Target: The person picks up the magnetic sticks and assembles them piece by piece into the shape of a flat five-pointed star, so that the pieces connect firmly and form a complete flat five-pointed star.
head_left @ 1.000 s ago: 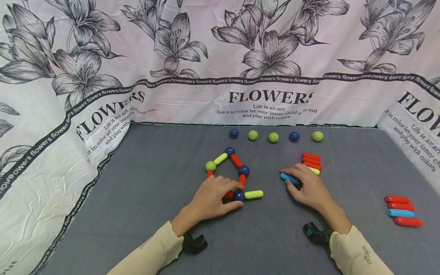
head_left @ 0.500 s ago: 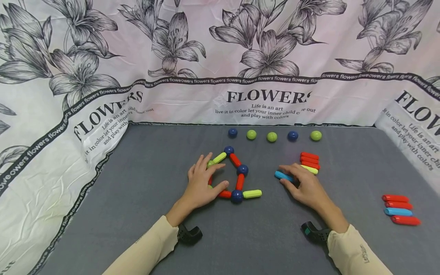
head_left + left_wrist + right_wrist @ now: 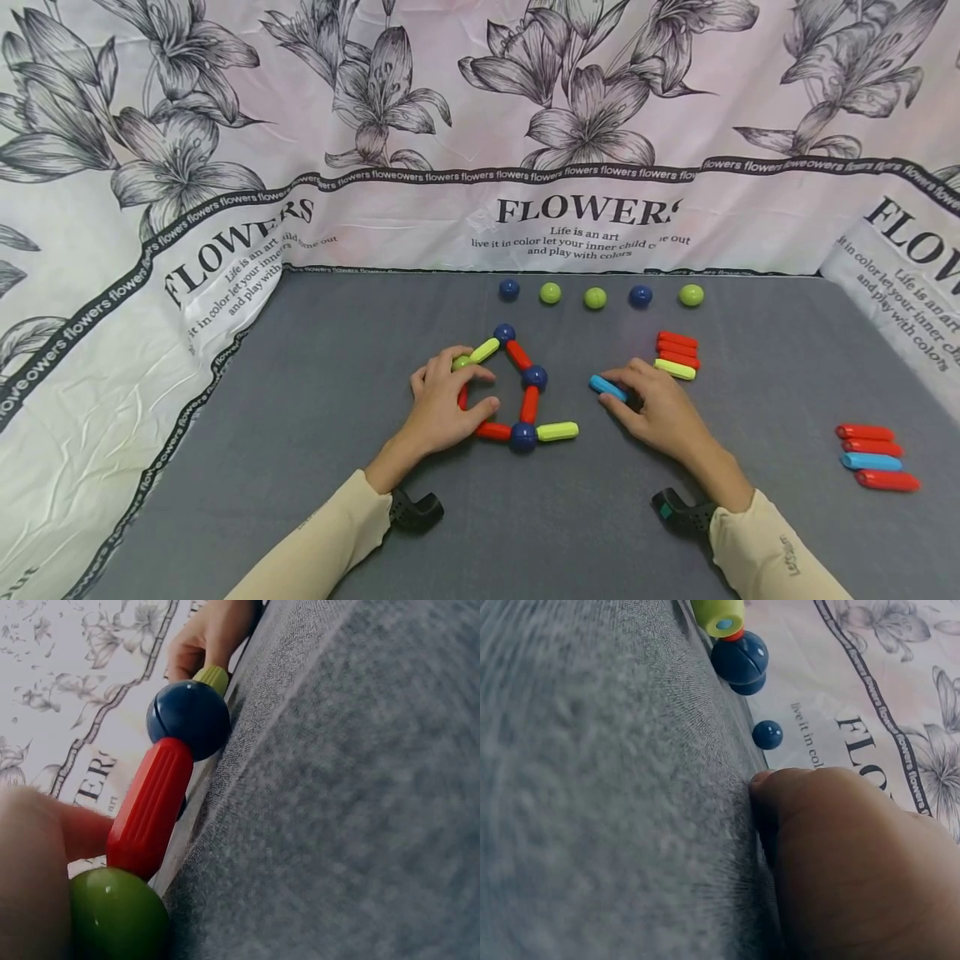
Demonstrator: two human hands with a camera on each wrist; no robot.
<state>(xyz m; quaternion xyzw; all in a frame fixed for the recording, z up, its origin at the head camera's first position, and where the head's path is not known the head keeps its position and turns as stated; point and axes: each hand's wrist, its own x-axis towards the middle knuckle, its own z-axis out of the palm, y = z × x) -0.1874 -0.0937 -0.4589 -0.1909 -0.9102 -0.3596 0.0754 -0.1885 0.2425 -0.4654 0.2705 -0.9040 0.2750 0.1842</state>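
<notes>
the left hand is curling bent fingers about the left side of a ball-and-rod frame, its thumb and index finger standing somewhat apart. the frame is lying near the middle of the gray table, well in from the left edge. from above, 3 blue balls and 1 green ball are showing in it; the left wrist view is showing a 2nd green ball touching a red rod. a lime rod is jutting toward the right edge. the right hand is pinching a loose blue rod, apart from the frame. 4 stacked rods are lying beyond that hand, 4 spare rods are lying near the right edge, and 5 loose balls are lining the far edge.
</notes>
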